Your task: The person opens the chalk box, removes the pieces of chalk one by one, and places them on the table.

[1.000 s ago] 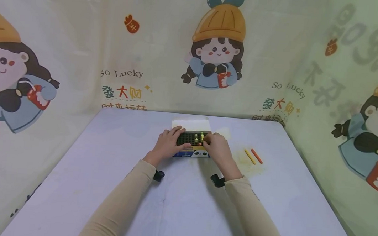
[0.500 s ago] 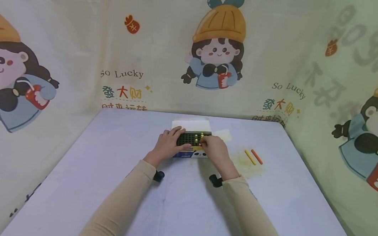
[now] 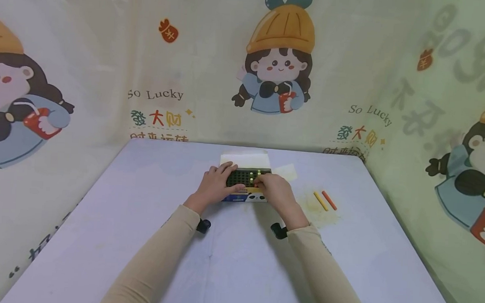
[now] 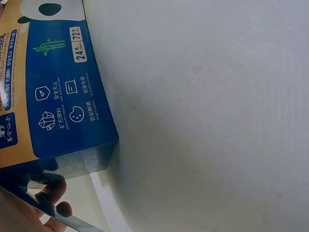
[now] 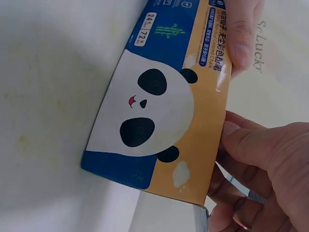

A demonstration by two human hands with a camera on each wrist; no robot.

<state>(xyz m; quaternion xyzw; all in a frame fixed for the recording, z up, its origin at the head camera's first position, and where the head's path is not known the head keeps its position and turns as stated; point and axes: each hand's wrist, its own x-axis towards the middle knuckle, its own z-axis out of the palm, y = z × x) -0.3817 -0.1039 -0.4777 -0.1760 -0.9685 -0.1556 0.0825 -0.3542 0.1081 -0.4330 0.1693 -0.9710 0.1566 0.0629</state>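
A chalk box [image 3: 258,197], blue and yellow with a panda face, lies in the middle of the table near its back edge. Its open top shows a dark insert [image 3: 241,177] with rows of holes and several yellow-green chalk sticks [image 3: 251,179] standing in it. My left hand [image 3: 214,185] grips the left end, thumb along the near edge, fingers at the far side. At the right end, my right hand [image 3: 278,190] has thumb and fingers pinched together over the holes, an orange chalk end right at the fingertips. Most of what they pinch is hidden.
A yellow chalk stick [image 3: 321,201] and an orange chalk stick [image 3: 329,200] lie to the right on the white table [image 3: 228,269]. The white box flap [image 3: 246,159] stands up behind. Printed cloth walls [image 3: 214,67] surround the table.
My right hand has shifted slightly left along the box, its fingertips now deeper over the holes. My left hand and the box have stayed in place.
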